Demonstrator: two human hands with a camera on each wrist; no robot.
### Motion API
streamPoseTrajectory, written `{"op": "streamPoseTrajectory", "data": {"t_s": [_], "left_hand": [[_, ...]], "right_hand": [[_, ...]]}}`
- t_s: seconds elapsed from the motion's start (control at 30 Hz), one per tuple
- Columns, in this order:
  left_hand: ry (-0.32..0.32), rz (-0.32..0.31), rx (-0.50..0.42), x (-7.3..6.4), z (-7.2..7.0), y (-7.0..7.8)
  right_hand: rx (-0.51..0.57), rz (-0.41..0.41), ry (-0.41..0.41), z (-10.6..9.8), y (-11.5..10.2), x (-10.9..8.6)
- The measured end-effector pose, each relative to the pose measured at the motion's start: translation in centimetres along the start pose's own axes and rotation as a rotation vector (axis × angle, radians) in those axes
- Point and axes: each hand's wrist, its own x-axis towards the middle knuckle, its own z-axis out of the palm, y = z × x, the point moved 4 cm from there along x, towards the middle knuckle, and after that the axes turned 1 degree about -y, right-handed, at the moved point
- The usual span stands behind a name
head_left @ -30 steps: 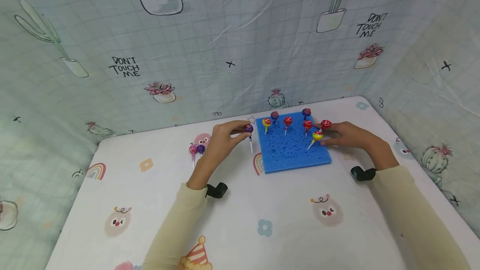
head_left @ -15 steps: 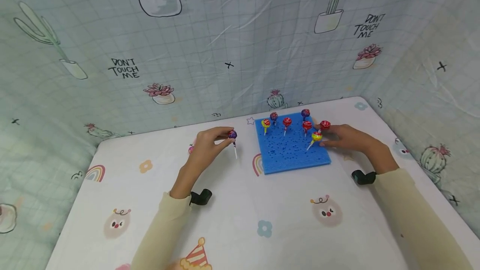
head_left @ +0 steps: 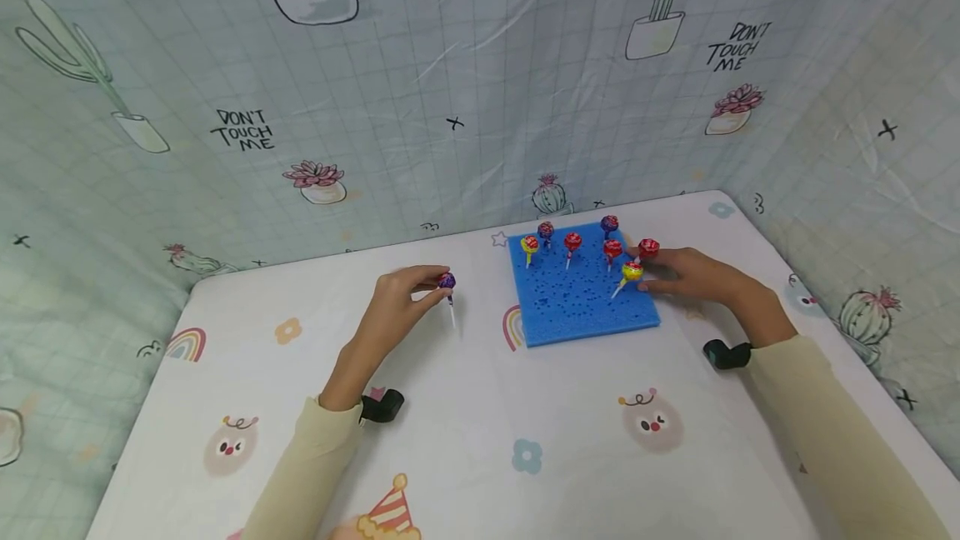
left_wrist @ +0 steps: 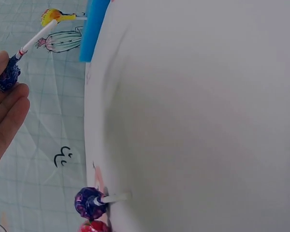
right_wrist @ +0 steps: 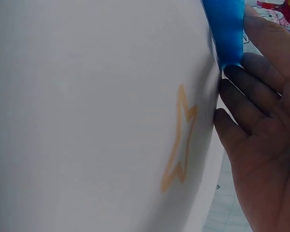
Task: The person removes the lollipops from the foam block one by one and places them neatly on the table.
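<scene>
A lollipop in a dark purple wrapper hangs stick-down from my left hand, which pinches its head between thumb and fingers above the table, left of the blue foam board. In the left wrist view its stick shows bare. My right hand rests at the board's right edge, fingers fairly straight and touching the side, thumb against the edge. Several lollipops stand in the board, among them a red one and a leaning yellow one.
Another purple lollipop and a pinkish-red one show in the left wrist view; in the head view the left hand hides them. The white table carries printed figures. A patterned cloth rises behind it.
My left hand has moved left and toward me, away from the board, with the purple lollipop still pinched. The pair of lollipops on the table is now covered by it. My right hand has stayed.
</scene>
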Motion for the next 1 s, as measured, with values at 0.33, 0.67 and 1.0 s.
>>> {"op": "streamPoseTrajectory", "data": {"t_s": [0.33,0.67,1.0], "left_hand": [[-0.067,-0.053,0.033,-0.3,0.0,-0.9],[-0.136,-0.132,0.026,-0.3,-0.2,-1.8],[-0.155,-0.184,0.021,-0.5,0.0,-3.5]], "right_hand": [[-0.001,0.003,0.005,0.1,0.2,0.1],[0.012,0.009,0.006,0.0,0.0,0.0],[0.018,0.011,0.013,0.2,0.5,0.0]]}}
